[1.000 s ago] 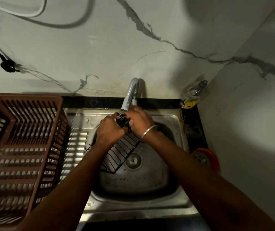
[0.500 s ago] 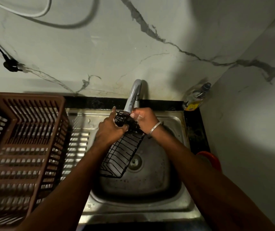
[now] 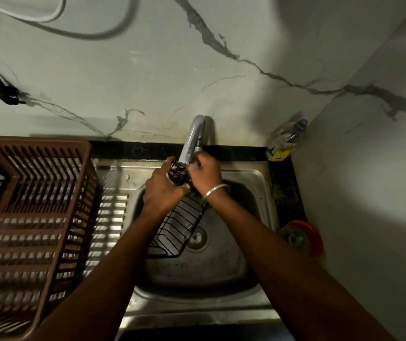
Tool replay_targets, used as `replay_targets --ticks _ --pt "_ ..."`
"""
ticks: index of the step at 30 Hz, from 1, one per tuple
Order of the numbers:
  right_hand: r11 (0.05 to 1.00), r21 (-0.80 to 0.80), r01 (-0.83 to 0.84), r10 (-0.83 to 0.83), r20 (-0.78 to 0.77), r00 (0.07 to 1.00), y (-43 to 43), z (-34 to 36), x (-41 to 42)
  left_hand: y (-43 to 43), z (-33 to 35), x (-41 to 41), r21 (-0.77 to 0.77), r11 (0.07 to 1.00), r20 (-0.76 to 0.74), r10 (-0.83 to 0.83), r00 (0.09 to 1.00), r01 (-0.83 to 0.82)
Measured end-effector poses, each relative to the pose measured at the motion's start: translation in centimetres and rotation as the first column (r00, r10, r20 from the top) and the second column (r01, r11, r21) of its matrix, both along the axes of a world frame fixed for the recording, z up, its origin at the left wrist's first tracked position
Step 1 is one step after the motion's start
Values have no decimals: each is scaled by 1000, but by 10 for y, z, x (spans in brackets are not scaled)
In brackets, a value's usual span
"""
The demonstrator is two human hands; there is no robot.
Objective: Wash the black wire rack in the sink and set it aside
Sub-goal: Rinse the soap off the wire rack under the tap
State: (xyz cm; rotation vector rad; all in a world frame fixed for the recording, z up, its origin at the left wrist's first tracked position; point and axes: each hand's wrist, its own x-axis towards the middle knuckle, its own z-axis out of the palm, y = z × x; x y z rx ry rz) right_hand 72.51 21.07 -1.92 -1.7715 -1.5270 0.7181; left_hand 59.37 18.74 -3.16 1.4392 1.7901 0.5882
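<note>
**Item 1.** Black wire rack [image 3: 179, 230]: held over the sink [image 3: 251, 175], tilted. Its upper end sits right under the faucet [image 3: 192, 141] spout and its lower end hangs above the basin beside the drain [image 3: 197, 238]. Compared with a second ago, you have turned it steeper and it shows narrower.

**Item 2.** Your left hand [image 3: 162, 190]: fingers curled round the rack's upper left edge. The forefinger stood free half a second ago and now lies against the top corner.

**Item 3.** Your right hand [image 3: 205, 173]: fingers curled onto the rack's upper right edge, just beside the spout. It sits a little closer to the left hand than half a second ago. A silver bangle [image 3: 215, 190] is on the wrist.

**Item 4.** Brown slatted basket [image 3: 32, 217]: on the drainboard to the left of the basin, position unchanged.

**Item 5.** Clear bottle [image 3: 285, 143]: back right corner, against the marbled wall.

**Item 6.** Orange round object [image 3: 302, 239]: on the dark counter to the right of the sink; I cannot tell what it is.

**Item 7.** Black plug [image 3: 10, 96] and cables: on the wall, upper left.
</note>
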Motion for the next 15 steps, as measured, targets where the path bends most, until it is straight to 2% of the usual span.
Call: replay_targets --ticks 2,5,11,13,15 --pt "996 -10 84 -85 -14 996 2 -1 0 -7 2 1 18 1000 37 -7 999 6" --pt "994 -19 -109 110 119 987 0 0 -8 -16 2 -1 49 999 125 -5 992 -1" --pt "980 -199 15 -26 -52 998 2 2 -12 -12 -12 -6 86 996 194 -49 980 33" --pt "979 -201 12 -38 -127 991 7 -4 -9 -12 -9 -7 138 989 172 -67 983 43" --pt "991 -129 22 -37 -116 993 9 -2 -7 -12 -8 -10 174 983 165 -90 982 61"
